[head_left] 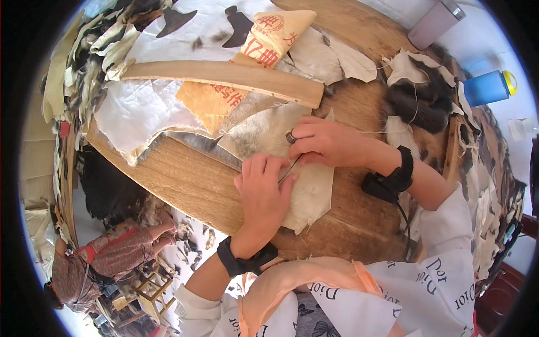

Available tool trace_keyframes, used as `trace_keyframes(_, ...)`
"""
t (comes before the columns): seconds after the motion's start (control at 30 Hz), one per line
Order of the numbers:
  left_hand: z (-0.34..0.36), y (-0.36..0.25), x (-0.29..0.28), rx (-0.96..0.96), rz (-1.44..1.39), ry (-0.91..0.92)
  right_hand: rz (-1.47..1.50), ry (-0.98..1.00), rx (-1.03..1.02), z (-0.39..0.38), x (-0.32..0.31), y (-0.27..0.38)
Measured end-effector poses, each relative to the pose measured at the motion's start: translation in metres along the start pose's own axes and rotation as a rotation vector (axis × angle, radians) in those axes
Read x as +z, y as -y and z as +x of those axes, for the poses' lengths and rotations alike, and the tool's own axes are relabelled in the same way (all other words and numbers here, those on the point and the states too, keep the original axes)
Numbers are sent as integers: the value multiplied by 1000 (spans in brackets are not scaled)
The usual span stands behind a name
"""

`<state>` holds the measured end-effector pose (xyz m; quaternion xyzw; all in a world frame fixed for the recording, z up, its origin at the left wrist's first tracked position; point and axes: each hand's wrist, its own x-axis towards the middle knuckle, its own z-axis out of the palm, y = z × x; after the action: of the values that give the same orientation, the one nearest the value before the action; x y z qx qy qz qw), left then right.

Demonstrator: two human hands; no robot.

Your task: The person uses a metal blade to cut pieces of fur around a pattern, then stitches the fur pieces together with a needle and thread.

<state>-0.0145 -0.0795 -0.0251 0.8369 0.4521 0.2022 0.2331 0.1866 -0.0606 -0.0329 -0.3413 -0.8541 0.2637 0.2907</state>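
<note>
A pale piece of hide [311,194] lies on the wooden board in front of me, under both hands. My left hand [261,188] is closed at its edge, thumb and fingers pinching the hide. Just to the right, my right hand [334,143] pinches close to the same edge, with a dark ring-like thimble [291,137] on one finger. A thin dark line [289,168] runs between the two hands; whether it is a needle or the hide's edge I cannot tell. From my right hand a pale thread [370,132] stretches rightward toward other hide pieces.
A curved wooden strip [224,73] lies across white cloth and printed paper scraps [210,104]. Dark fur [421,104] sits at right, near a blue bottle [484,88] and a pink case [437,25]. Lower left, another person [112,255] is near a small wooden stool [151,295].
</note>
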Motion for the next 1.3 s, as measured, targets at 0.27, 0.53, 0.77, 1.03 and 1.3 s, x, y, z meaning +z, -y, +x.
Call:
trace_keyframes(0.27, -3, 1, 1, -35, -25, -17, -5, -35, -49, -2, 4, -6)
trace_keyframes(0.53, -2, 6, 3, 96, 65, -70, 39, -54, -1, -1, 8, -4)
trace_keyframes(0.77, 12, 12, -5, 103, -129, -27, -139, -88, -27, 1, 19, -5)
trace_keyframes(1.03, 11, 19, -5, 57, -235, -36, 257, -179, 337, 9, 5, 2)
trace_keyframes(1.3, 15, 21, -9, 13, -308, 3, 155, -79, 226, 4, 0, 1)
